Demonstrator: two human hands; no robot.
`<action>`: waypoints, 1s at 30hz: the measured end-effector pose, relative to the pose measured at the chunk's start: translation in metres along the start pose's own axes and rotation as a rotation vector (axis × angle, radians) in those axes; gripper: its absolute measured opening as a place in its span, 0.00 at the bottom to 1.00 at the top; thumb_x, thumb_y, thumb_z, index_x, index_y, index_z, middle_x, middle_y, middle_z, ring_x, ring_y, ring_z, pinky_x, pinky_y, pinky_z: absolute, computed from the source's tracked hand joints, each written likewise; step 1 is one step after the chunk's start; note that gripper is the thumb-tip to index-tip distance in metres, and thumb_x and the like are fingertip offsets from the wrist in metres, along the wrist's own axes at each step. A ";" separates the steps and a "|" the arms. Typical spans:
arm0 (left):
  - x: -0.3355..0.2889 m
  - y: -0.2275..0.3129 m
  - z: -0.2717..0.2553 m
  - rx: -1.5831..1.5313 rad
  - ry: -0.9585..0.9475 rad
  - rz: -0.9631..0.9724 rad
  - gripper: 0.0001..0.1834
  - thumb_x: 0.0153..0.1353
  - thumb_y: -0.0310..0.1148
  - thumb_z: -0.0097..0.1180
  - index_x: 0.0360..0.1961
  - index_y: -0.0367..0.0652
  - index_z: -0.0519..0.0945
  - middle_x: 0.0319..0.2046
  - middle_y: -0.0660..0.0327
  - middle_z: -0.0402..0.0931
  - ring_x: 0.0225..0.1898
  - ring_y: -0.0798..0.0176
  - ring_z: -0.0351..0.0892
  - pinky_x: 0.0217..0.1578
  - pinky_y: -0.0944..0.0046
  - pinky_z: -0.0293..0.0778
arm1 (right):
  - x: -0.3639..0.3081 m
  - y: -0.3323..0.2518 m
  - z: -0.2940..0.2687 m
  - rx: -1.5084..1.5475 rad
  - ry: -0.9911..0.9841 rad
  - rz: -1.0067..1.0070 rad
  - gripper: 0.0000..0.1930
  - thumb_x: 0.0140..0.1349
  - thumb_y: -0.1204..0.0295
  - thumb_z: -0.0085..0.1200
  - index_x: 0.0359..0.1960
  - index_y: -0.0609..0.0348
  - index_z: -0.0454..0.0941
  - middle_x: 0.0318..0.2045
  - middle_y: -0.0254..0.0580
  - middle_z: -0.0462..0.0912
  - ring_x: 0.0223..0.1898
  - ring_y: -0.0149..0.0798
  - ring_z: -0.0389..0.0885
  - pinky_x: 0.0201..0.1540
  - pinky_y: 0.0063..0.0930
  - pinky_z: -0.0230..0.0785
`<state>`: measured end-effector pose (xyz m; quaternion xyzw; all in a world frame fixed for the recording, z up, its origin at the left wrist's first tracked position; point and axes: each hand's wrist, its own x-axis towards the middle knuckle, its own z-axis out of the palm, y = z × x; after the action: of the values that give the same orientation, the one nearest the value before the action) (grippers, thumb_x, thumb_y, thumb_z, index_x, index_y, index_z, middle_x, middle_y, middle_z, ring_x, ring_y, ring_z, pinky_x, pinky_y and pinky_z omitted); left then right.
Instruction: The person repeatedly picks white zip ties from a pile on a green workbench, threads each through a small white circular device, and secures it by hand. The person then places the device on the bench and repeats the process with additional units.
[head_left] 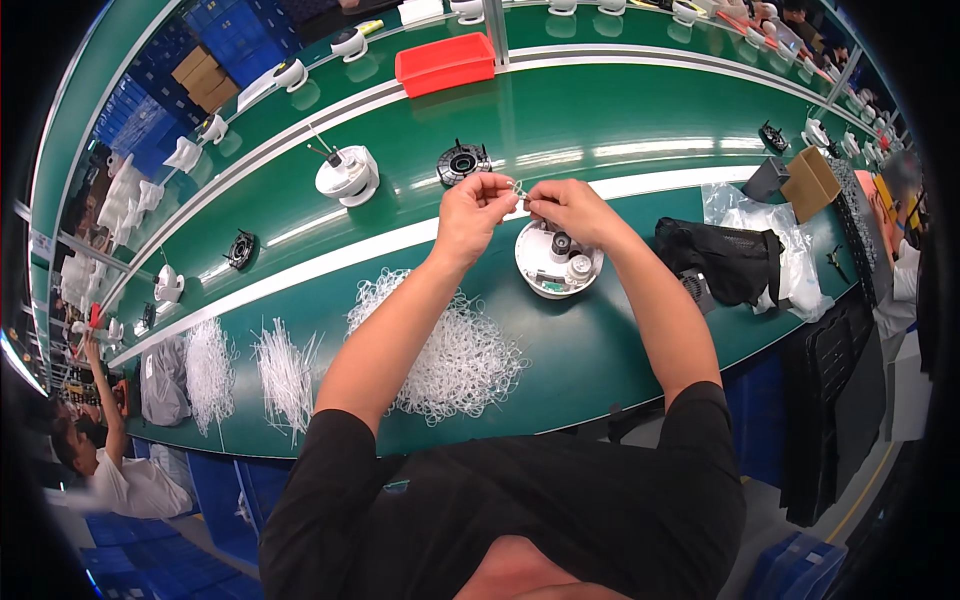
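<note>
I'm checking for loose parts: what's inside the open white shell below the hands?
Inside the white shell sit a black round part, a white round part and a green piece. Anything beneath them is covered; the right hand hides some rim.

Between the forearms, the dark-green bench (590, 350) leaves room for a hand in front of the round white plastic housing (535, 263). The broad heap of looped white ties (465, 360) blocks the left, with the left forearm across it; the right forearm bars the way toward the black fabric bag (735, 262). Beyond the hands, the black ring-shaped plastic part (452, 163) obstructs the glossy green strip (620, 110), which runs open rightward.
</note>
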<state>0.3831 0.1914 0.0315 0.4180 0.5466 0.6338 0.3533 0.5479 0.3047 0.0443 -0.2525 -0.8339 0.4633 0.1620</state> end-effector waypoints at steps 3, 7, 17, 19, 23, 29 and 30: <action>-0.001 0.002 0.003 0.103 -0.004 -0.023 0.09 0.60 0.24 0.65 0.42 0.36 0.81 0.33 0.63 0.82 0.32 0.72 0.80 0.29 0.72 0.73 | 0.000 0.003 0.000 0.011 0.001 -0.008 0.10 0.63 0.69 0.55 0.39 0.62 0.83 0.27 0.40 0.84 0.30 0.33 0.81 0.37 0.30 0.73; 0.003 -0.005 0.002 0.171 -0.037 -0.069 0.08 0.59 0.24 0.65 0.40 0.36 0.82 0.32 0.63 0.82 0.31 0.73 0.79 0.29 0.73 0.72 | -0.001 0.005 -0.001 0.089 -0.008 -0.035 0.09 0.64 0.70 0.54 0.38 0.63 0.82 0.27 0.38 0.84 0.29 0.30 0.80 0.35 0.28 0.72; 0.000 -0.011 0.011 0.311 -0.092 -0.053 0.06 0.57 0.27 0.66 0.33 0.35 0.84 0.28 0.61 0.83 0.28 0.72 0.78 0.30 0.68 0.74 | -0.003 0.010 -0.006 0.419 -0.041 -0.015 0.07 0.64 0.73 0.57 0.38 0.65 0.81 0.30 0.34 0.82 0.31 0.26 0.78 0.35 0.24 0.71; -0.002 -0.010 0.014 0.460 -0.104 -0.031 0.06 0.57 0.29 0.66 0.31 0.36 0.84 0.27 0.59 0.84 0.28 0.70 0.79 0.31 0.66 0.75 | -0.003 0.013 -0.007 0.415 -0.068 -0.035 0.07 0.64 0.73 0.57 0.39 0.65 0.80 0.31 0.34 0.82 0.33 0.26 0.78 0.36 0.24 0.71; -0.008 -0.006 0.019 0.619 -0.128 0.090 0.06 0.56 0.29 0.65 0.31 0.38 0.84 0.29 0.55 0.82 0.29 0.60 0.81 0.34 0.60 0.75 | 0.002 0.028 -0.007 0.250 -0.035 -0.055 0.09 0.66 0.70 0.57 0.41 0.65 0.79 0.34 0.34 0.82 0.36 0.25 0.77 0.39 0.23 0.70; -0.021 -0.004 0.023 0.927 -0.216 0.352 0.06 0.57 0.28 0.61 0.32 0.36 0.83 0.31 0.53 0.76 0.35 0.48 0.78 0.37 0.53 0.74 | -0.005 0.033 -0.011 0.606 0.039 0.074 0.09 0.69 0.67 0.53 0.37 0.61 0.78 0.34 0.33 0.82 0.36 0.24 0.73 0.42 0.20 0.67; -0.022 -0.002 0.023 0.960 -0.213 0.363 0.05 0.57 0.28 0.61 0.31 0.37 0.83 0.31 0.53 0.76 0.36 0.48 0.79 0.38 0.53 0.74 | -0.008 0.035 -0.014 0.691 0.024 0.128 0.09 0.70 0.67 0.52 0.37 0.60 0.78 0.34 0.33 0.82 0.36 0.24 0.73 0.43 0.20 0.67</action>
<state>0.4135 0.1808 0.0272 0.6831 0.6553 0.3167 0.0601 0.5707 0.3258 0.0210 -0.2399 -0.6082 0.7244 0.2185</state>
